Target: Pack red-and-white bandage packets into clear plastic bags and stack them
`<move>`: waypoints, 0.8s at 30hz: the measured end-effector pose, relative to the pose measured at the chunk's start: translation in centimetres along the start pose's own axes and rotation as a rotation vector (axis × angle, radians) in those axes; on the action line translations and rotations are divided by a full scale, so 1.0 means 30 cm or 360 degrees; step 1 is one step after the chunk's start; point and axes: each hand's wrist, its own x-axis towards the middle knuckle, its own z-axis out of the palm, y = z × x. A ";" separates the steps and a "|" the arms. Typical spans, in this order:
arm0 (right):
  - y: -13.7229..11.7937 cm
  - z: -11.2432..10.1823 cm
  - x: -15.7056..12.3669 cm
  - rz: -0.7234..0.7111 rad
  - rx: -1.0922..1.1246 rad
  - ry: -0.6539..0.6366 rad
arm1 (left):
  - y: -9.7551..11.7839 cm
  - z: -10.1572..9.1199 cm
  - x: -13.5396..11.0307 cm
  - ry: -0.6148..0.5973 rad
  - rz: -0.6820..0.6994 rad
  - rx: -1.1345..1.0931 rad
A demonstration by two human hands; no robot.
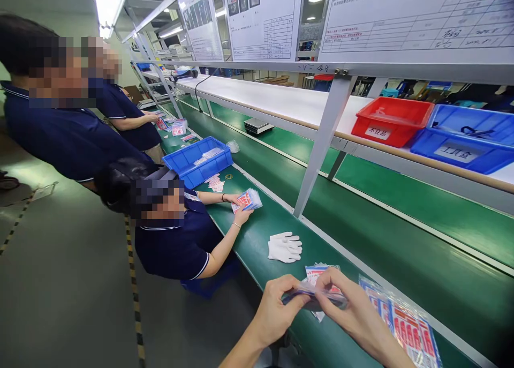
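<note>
Low over the green bench edge, my left hand (280, 307) and my right hand (348, 303) are both closed on a clear plastic bag (308, 290), seen nearly edge-on. Fingers and thumbs pinch it from both sides; what it contains is hard to make out. Just beyond lies a printed card packet (317, 271) in red, white and blue, partly covered by my hands. Right of my right hand, several similar bagged packets (412, 325) lie overlapping on the bench. A pair of white gloves (284, 247) rests farther up the bench.
A seated co-worker holds a stack of packets (247, 200) beside a blue bin (196, 162). Two more people stand beyond. On the shelf to the right are a red bin (391, 121) and another blue bin (466, 137). A slanted metal post (325, 143) rises from the bench.
</note>
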 end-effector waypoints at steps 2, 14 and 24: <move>0.001 -0.002 -0.011 -0.0028 0.0012 0.0017 | 0.011 -0.002 -0.011 -0.0009 -0.0012 -0.0005; 0.114 0.053 -0.142 -0.0133 -0.0028 0.0191 | 0.017 0.034 -0.089 0.0015 -0.0051 0.0064; 0.570 0.137 -0.510 0.0906 0.1312 0.0457 | -0.248 0.419 -0.042 -0.0247 -0.0423 -0.0442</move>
